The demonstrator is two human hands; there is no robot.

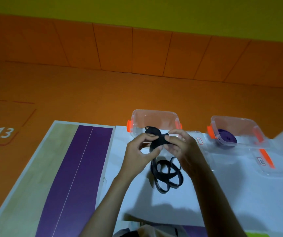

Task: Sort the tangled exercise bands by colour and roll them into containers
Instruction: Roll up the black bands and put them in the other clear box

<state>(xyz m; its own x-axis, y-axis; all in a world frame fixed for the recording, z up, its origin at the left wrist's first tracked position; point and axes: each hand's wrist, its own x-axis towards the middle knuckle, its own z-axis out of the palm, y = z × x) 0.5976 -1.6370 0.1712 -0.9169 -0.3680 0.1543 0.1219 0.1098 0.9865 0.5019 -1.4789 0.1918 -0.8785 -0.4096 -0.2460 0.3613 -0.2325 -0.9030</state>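
Centrally, left hand (138,157) and right hand (181,145) pinch the rolled black band (160,141); its tail hangs down-frame, clear container (154,117) just above.

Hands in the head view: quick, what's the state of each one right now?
Left hand: closed, pinching the black band.
Right hand: closed, pinching the same black band from the other side.

1 head-worn wide-angle camera looks forward and down, close above the near edge of the white tabletop (256,202), facing the orange wall (137,52) beyond it.
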